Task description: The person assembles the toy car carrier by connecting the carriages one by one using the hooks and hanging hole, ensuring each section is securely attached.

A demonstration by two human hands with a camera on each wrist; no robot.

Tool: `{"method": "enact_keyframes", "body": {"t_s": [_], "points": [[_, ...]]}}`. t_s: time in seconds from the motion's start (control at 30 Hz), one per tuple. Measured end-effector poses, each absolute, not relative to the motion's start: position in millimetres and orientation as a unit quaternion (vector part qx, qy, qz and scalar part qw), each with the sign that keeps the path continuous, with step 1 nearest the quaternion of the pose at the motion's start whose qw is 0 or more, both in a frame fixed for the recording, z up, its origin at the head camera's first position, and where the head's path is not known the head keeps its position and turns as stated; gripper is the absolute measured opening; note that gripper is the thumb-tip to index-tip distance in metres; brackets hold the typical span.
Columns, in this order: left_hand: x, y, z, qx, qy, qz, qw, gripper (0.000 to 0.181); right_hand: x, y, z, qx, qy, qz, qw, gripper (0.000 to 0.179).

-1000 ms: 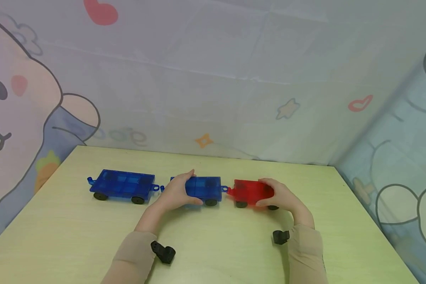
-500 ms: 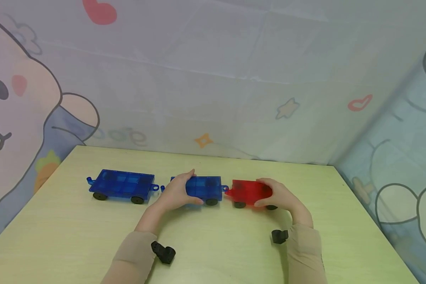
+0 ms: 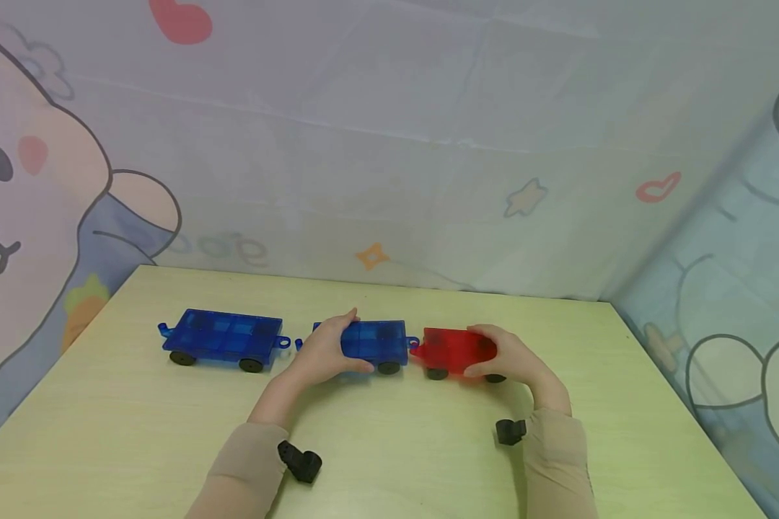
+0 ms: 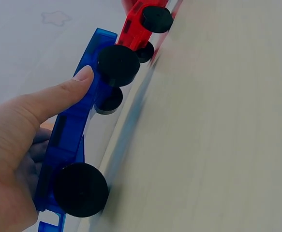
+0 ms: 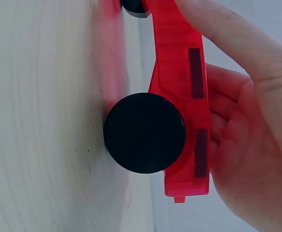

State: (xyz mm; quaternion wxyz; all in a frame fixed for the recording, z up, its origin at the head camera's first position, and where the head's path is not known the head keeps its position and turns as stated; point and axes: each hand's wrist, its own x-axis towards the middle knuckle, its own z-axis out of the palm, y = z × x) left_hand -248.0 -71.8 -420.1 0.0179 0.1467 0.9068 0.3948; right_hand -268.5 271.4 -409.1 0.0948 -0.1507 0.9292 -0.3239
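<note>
In the head view, a translucent blue toy train car (image 3: pixel 376 340) with black wheels is held by my left hand (image 3: pixel 324 353), thumb on the near side. The left wrist view shows its right-end wheel (image 4: pixel 119 65) raised off the table. My right hand (image 3: pixel 509 357) grips a translucent red toy train car (image 3: pixel 451 349) from its right end, thumb along the near side. The blue car's ring (image 3: pixel 412 342) overlaps the red car's hook (image 3: pixel 417 352); whether they are linked I cannot tell. Part of the blue car's left end is hidden behind my left hand.
A second, longer blue toy train car (image 3: pixel 223 337) stands at the left, its ring (image 3: pixel 284 342) just short of the middle car's hook (image 3: pixel 299 344). The pale wooden table (image 3: pixel 396 447) ends at a printed cloth backdrop (image 3: pixel 389 144). A black camera sits on each wrist.
The red car and my right hand have shifted slightly left. The middle blue car has edged right and its right end has risen a little. The left blue car is still.
</note>
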Motion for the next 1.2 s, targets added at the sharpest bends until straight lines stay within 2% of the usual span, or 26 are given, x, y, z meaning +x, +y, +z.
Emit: {"method": "enact_keyframes", "body": {"t_s": [1.2], "points": [[-247.5,-70.0,-419.7,0.156,0.916,0.37,0.013,0.104,-269.0,270.3,-410.4,-0.147,0.925,-0.338,0.093,0.082]]}}
